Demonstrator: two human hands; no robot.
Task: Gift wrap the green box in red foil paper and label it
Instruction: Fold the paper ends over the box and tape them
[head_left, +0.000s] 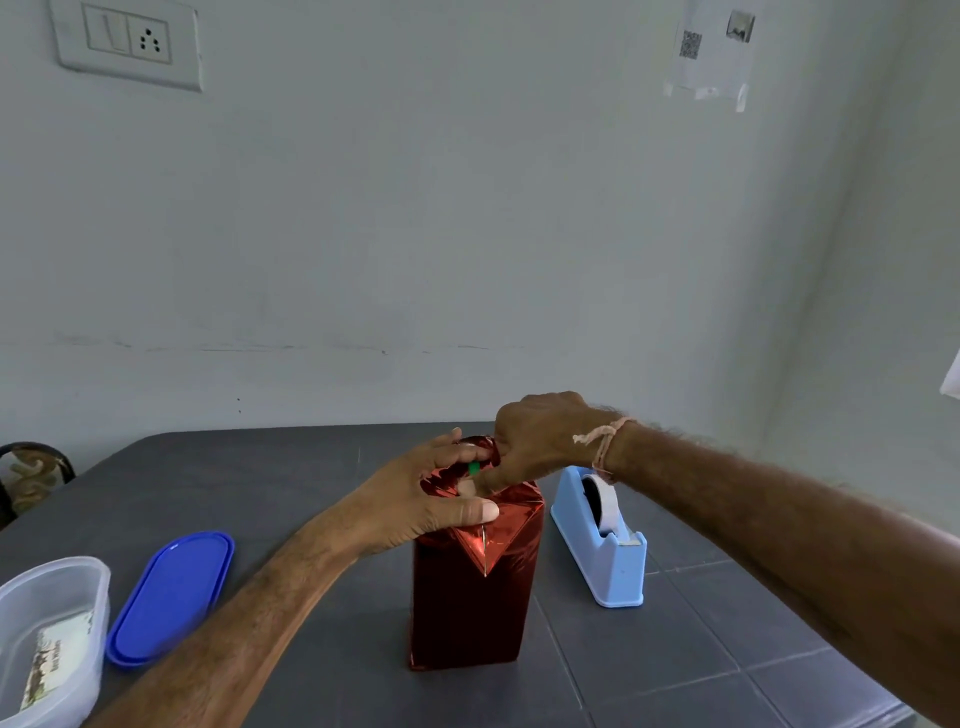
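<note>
The box stands upright in the middle of the grey table (727, 649), covered in red foil paper (467, 608). A small patch of the green box (474, 468) shows through the open foil at the top. My left hand (415, 499) holds the top of the box, thumb pressed on the near folded flap and fingers on the loose foil. My right hand (540, 441) comes from the right and pinches the far foil flap at the top, folding it down. A pointed triangular flap lies flat on the near face.
A light blue tape dispenser (602, 540) stands just right of the box. A blue oval lid (171, 597) lies to the left, and a clear plastic container (47, 639) with cards inside sits at the near left edge. A chair back (31, 467) shows at far left.
</note>
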